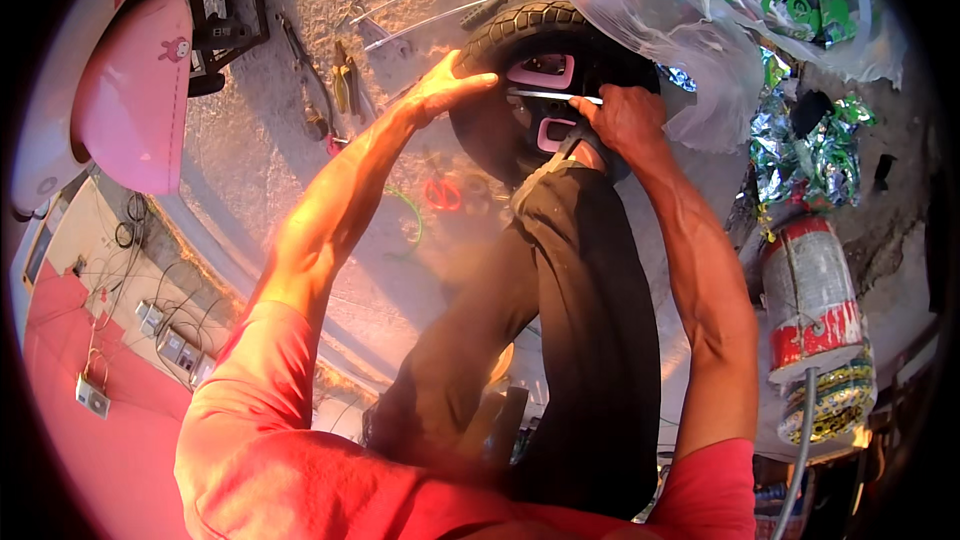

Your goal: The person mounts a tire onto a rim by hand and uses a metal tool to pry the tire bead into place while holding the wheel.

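A black tyre (500, 25) with blocky tread lies on the concrete, its wheel showing pink-edged openings (556, 134). My right hand (628, 120) is closed round one end of a slim metal tyre lever (540, 95), which lies across the wheel toward the left. At the tyre's left edge rests my left hand (447, 90), its thumb stretched out over the sidewall and the other fingers partly hidden. It holds no tool. My foot (585, 152) in a dark-strapped sandal is at the near side of the wheel, partly covered by my trouser leg.
Left of the wheel lie yellow-handled pliers (346, 80), a long dark tool (305, 75) and a red loop-shaped thing (441, 195). Thin metal rods (425, 25) lie beyond. A pink vehicle panel (135, 95) stands left; plastic sheeting (650, 10) and a red-and-grey cylinder (812, 290) are right.
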### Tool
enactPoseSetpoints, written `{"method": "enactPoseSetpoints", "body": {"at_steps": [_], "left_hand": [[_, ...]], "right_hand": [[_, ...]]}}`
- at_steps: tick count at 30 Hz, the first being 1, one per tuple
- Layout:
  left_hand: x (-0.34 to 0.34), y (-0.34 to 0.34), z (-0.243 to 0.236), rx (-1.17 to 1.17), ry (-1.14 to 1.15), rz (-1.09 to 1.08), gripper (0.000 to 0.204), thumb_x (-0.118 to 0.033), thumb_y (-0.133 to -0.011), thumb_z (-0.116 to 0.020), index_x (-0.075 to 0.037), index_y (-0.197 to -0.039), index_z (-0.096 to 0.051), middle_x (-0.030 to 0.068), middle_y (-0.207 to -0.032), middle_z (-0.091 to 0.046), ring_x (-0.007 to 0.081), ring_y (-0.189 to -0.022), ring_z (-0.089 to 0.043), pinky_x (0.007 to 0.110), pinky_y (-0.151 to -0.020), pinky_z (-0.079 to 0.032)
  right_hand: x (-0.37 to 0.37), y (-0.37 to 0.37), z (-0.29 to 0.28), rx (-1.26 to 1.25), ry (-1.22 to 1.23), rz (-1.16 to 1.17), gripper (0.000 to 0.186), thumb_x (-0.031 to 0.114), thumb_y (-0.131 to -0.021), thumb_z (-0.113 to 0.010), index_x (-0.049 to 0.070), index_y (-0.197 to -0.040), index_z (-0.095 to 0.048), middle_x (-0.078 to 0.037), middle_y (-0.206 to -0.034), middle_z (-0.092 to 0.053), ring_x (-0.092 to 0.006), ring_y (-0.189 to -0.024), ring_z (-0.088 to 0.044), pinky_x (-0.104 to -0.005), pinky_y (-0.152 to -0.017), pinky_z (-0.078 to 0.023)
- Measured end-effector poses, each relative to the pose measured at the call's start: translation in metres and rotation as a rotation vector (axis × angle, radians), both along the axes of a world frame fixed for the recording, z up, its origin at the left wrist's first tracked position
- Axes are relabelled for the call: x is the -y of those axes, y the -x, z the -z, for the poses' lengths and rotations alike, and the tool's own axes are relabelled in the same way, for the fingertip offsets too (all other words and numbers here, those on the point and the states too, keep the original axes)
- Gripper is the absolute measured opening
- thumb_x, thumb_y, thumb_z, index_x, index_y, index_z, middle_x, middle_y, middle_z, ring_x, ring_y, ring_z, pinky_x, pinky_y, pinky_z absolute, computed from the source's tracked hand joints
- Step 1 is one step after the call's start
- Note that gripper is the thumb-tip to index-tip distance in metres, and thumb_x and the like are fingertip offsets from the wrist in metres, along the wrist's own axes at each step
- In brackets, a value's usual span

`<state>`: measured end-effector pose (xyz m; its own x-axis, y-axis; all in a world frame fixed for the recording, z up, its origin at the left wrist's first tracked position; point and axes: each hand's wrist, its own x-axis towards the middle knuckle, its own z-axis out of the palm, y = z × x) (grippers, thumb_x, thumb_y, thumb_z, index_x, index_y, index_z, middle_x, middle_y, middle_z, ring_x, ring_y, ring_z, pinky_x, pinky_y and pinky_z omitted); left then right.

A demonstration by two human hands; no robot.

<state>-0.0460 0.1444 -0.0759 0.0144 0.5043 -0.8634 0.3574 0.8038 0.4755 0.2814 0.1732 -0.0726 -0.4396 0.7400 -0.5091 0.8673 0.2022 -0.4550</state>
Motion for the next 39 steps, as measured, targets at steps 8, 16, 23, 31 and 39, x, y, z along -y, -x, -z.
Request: {"method": "enactPoseSetpoints", "body": {"at_steps": [8,16,23,31,39], "left_hand": [[-0.057,-0.052,-0.018,-0.396,-0.212,0.219,0.095,-0.063,-0.079,-0.077,-0.003,-0.147,-0.05,0.0291,-0.139,-0.059,0.0384,-0.133,-0.057,0.044,-0.11,-0.046],[-0.044,-0.044,-0.006,-0.449,-0.235,0.222,0.085,-0.063,-0.082,-0.074,-0.004,-0.141,-0.056,0.0268,-0.134,-0.064,0.0401,-0.127,-0.061,0.045,-0.106,-0.048],[-0.053,-0.045,-0.005,-0.372,-0.222,0.229,0.082,-0.06,-0.083,-0.075,-0.002,-0.138,-0.057,0.0248,-0.131,-0.066,0.0391,-0.124,-0.062,0.045,-0.105,-0.049],[-0.05,-0.038,0.01,-0.287,-0.246,0.198,0.08,-0.057,-0.085,-0.074,-0.004,-0.141,-0.055,0.0251,-0.13,-0.067,0.0387,-0.124,-0.064,0.045,-0.105,-0.049],[-0.05,-0.032,0.007,-0.275,-0.223,0.151,0.078,-0.06,-0.089,-0.068,-0.001,-0.138,-0.056,0.0282,-0.131,-0.064,0.0425,-0.124,-0.061,0.048,-0.105,-0.048]], "right_hand": [[-0.007,0.005,-0.027,0.064,0.175,0.003,0.058,0.062,-0.09,-0.064,0.006,-0.08,-0.075,-0.021,-0.076,-0.073,-0.0402,-0.076,-0.073,-0.0507,-0.067,-0.057],[-0.043,-0.017,-0.032,-0.332,0.839,-0.223,0.044,0.043,-0.101,-0.056,0.002,-0.097,-0.073,-0.01,-0.077,-0.069,-0.023,-0.073,-0.068,-0.0358,-0.067,-0.053],[-0.009,-0.042,-0.01,-0.536,1.546,0.579,0.032,0.031,-0.105,-0.056,0.002,-0.104,-0.069,0.003,-0.064,-0.05,-0.0042,-0.044,-0.039,-0.0223,-0.04,-0.028],[-0.008,-0.041,0.006,-0.315,1.592,0.67,0.034,0.034,-0.105,-0.057,0.002,-0.105,-0.068,0.004,-0.061,-0.043,-0.0046,-0.044,-0.031,-0.0237,-0.04,-0.023],[-0.016,0.019,-0.077,-0.284,1.818,1.149,0.025,0.028,-0.109,-0.05,0.006,-0.104,-0.06,0.007,-0.061,-0.039,-0.006,-0.044,-0.028,-0.024,-0.042,-0.024]]}}
